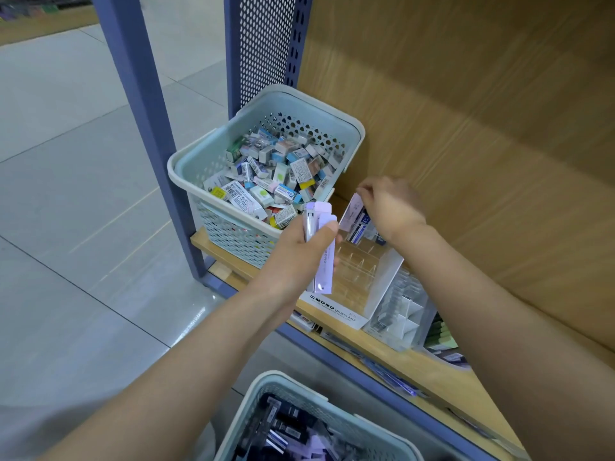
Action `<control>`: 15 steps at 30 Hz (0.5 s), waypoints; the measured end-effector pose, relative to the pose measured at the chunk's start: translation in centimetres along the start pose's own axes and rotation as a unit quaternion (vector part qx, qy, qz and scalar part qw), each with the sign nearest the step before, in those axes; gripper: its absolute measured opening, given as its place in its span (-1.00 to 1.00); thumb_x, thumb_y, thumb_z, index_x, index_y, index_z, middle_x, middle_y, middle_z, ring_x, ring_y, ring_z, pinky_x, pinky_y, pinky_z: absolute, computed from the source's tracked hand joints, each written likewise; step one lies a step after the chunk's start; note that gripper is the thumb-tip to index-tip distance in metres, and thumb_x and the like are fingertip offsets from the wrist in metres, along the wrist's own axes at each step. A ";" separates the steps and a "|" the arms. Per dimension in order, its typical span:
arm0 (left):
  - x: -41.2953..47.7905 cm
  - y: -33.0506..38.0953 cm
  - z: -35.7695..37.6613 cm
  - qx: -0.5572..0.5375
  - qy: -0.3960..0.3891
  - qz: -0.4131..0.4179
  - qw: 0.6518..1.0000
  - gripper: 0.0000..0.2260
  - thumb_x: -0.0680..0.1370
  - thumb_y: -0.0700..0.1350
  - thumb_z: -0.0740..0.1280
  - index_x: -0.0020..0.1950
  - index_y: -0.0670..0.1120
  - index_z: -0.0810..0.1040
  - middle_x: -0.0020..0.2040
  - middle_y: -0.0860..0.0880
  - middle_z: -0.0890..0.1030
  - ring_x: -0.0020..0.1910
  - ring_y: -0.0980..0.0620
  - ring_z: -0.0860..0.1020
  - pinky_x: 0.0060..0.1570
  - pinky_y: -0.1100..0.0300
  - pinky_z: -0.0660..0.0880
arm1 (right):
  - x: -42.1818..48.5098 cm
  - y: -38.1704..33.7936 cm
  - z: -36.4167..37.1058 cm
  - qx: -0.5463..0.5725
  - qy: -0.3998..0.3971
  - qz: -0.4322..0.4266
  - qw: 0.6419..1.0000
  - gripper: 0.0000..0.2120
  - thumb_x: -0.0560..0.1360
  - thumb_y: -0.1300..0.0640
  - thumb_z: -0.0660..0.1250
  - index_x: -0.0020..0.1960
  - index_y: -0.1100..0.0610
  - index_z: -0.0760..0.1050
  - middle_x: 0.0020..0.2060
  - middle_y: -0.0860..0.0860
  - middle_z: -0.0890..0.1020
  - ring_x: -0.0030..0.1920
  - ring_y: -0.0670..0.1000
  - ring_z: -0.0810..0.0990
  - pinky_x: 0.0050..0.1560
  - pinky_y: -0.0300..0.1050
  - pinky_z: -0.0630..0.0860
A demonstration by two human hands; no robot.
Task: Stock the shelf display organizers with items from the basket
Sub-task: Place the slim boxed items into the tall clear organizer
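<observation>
Left hand (299,251) grips packs (324,271) over MONO graph organizer (336,311).

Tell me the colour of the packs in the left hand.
Pale lilac packs, gripped in the left hand; the head view shows them best.

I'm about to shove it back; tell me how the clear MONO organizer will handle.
The clear MONO organizer looks like rigid plastic, so probably stiff. Most slots look empty, so it is likely light and may slide on the wooden shelf. Packs at its rear might tip it backward.
</observation>
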State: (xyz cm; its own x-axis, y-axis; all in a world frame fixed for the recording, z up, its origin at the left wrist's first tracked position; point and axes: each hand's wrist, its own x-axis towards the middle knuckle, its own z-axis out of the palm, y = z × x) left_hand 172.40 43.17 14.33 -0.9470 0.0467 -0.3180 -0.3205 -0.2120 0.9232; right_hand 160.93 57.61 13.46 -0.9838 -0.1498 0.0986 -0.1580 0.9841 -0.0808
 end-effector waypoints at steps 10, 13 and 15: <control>-0.4 -0.5 0.3 0.012 0.018 0.035 0.999 -0.84 0.62 0.04 0.14 0.08 0.06 0.48 -0.19 0.07 0.54 -0.31 0.15 0.51 -0.26 0.30 0.50 | -8.5 -3.5 -3.7 0.463 -0.087 0.000 0.882 -0.85 0.57 0.09 0.25 -0.05 0.11 0.57 -0.24 -0.02 0.63 -0.27 -0.08 0.63 -0.15 -0.12 0.62; -0.6 -0.9 0.7 0.010 0.028 0.022 0.999 -0.78 0.63 0.07 0.10 0.08 0.03 0.49 -0.18 0.05 0.58 -0.34 0.18 0.54 -0.31 0.32 0.52 | -9.5 -3.3 -4.3 0.479 -0.124 0.015 0.869 -0.95 0.49 0.15 0.38 -0.06 0.10 0.57 -0.26 0.00 0.64 -0.28 -0.09 0.64 -0.19 -0.15 0.63; -0.7 -1.2 1.0 0.001 0.019 0.019 1.000 -0.72 0.62 0.07 0.11 0.15 -0.03 0.50 -0.15 0.03 0.60 -0.28 0.16 0.57 -0.26 0.28 0.52 | -9.7 -3.1 -4.8 0.488 -0.136 0.029 0.862 -0.96 0.48 0.18 0.38 -0.07 0.13 0.57 -0.28 0.00 0.63 -0.31 -0.12 0.63 -0.22 -0.19 0.62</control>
State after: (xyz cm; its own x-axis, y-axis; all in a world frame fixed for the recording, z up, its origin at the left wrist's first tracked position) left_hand 173.48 44.41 13.66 -0.9570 0.0021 -0.2902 -0.2841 -0.2115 0.9352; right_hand 171.38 56.44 17.49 -0.9550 -0.2499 -0.1595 0.0272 0.4618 -0.8866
